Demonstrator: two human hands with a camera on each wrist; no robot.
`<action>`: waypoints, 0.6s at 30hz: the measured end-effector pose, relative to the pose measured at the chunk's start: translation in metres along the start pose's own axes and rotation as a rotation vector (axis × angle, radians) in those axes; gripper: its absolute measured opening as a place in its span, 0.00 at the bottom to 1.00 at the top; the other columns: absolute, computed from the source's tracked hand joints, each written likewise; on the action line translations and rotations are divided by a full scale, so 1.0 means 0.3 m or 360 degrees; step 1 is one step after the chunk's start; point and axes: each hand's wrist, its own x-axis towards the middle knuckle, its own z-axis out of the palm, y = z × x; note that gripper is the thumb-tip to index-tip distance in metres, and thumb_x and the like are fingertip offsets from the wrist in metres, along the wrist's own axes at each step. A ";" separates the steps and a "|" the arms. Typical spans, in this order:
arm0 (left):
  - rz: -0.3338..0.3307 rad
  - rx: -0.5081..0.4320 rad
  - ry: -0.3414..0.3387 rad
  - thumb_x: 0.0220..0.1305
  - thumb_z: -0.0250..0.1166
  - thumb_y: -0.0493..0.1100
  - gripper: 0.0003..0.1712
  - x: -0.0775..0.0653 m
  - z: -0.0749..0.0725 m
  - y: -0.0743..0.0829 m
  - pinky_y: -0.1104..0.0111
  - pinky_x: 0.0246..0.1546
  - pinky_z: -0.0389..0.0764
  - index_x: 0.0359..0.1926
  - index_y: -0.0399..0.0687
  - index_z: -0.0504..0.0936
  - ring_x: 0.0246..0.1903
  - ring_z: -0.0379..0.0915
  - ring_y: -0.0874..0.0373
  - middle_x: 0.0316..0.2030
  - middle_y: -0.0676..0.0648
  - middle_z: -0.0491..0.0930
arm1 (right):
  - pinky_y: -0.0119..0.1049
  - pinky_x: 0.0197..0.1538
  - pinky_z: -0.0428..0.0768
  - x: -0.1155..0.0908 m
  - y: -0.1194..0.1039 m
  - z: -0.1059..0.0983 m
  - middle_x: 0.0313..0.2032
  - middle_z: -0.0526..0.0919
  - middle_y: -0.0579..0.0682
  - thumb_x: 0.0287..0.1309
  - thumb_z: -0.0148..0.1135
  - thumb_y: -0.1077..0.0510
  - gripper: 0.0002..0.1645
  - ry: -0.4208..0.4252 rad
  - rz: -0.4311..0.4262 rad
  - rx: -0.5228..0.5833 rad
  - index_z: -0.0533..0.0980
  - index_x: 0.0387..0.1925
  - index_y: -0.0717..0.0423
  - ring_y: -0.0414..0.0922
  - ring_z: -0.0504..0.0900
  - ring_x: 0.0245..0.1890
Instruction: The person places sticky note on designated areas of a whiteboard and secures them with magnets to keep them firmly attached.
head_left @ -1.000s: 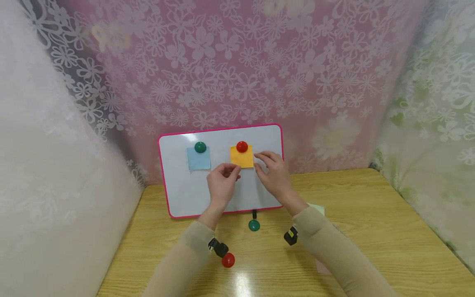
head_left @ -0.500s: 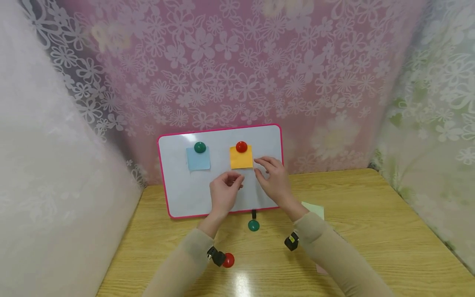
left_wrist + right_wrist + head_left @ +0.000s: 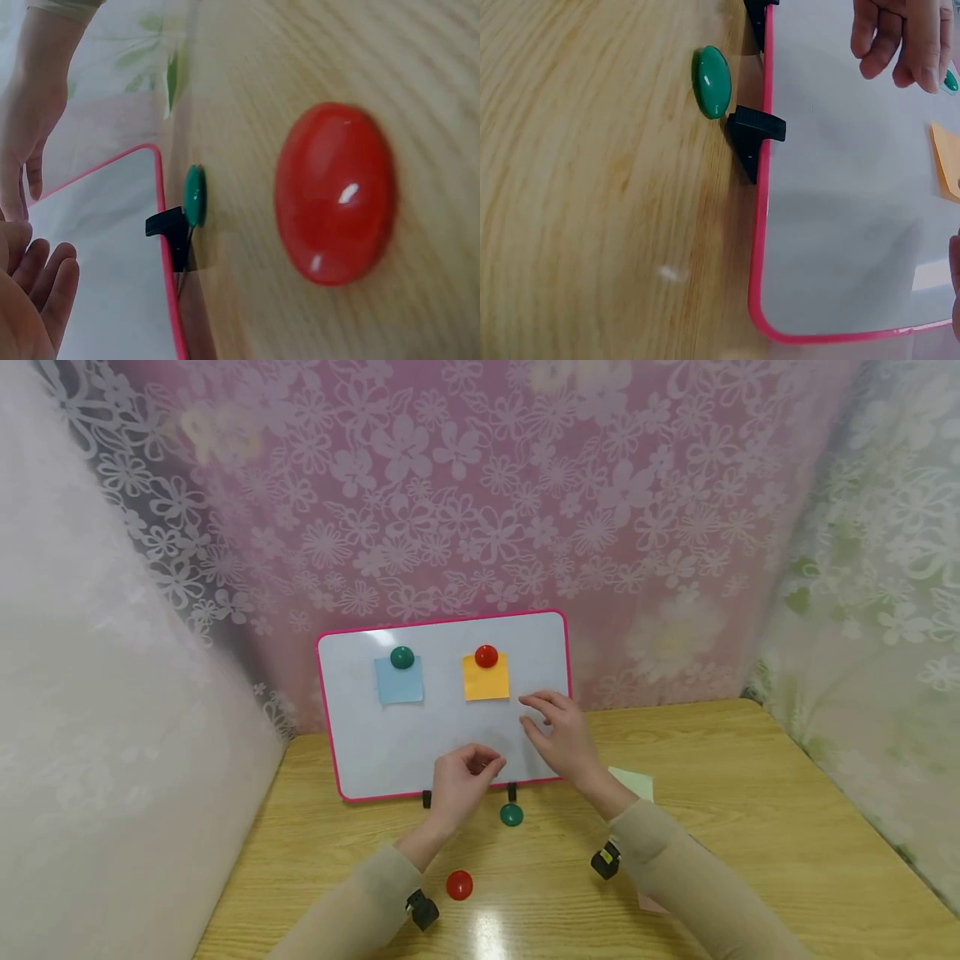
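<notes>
A pink-rimmed whiteboard (image 3: 367, 739) leans upright at the back of the table. On it, a green magnet (image 3: 402, 657) pins a blue sticky note (image 3: 399, 683), and a red magnet (image 3: 486, 656) pins an orange sticky note (image 3: 486, 683). My left hand (image 3: 459, 785) hovers before the board's lower edge, its fingers loosely bent and nothing visible in them. To the right of the orange note is my right hand (image 3: 561, 739), thumb and fingers apart, holding nothing. A second green magnet (image 3: 512, 815) and a second red magnet (image 3: 335, 193) lie on the table.
Black supports (image 3: 751, 139) hold the board's bottom edge. Under and beside my right forearm lie a pale green paper (image 3: 636, 782) and a pink paper (image 3: 651, 904), both partly hidden. A floral curtain (image 3: 480, 485) hangs behind the wooden table (image 3: 750, 810).
My left hand has come down from the orange note's lower edge, toward the board's bottom. My right hand has drawn slightly down and right. Both pinned notes stay in place.
</notes>
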 end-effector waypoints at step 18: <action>-0.0025 0.0098 -0.0629 0.68 0.77 0.44 0.17 -0.078 -0.004 -0.067 0.63 0.47 0.85 0.52 0.40 0.90 0.50 0.83 0.48 0.50 0.43 0.89 | 0.49 0.44 0.88 -0.114 0.037 -0.092 0.52 0.85 0.52 0.61 0.79 0.63 0.19 -0.0375 0.0092 0.0097 0.87 0.54 0.61 0.54 0.84 0.50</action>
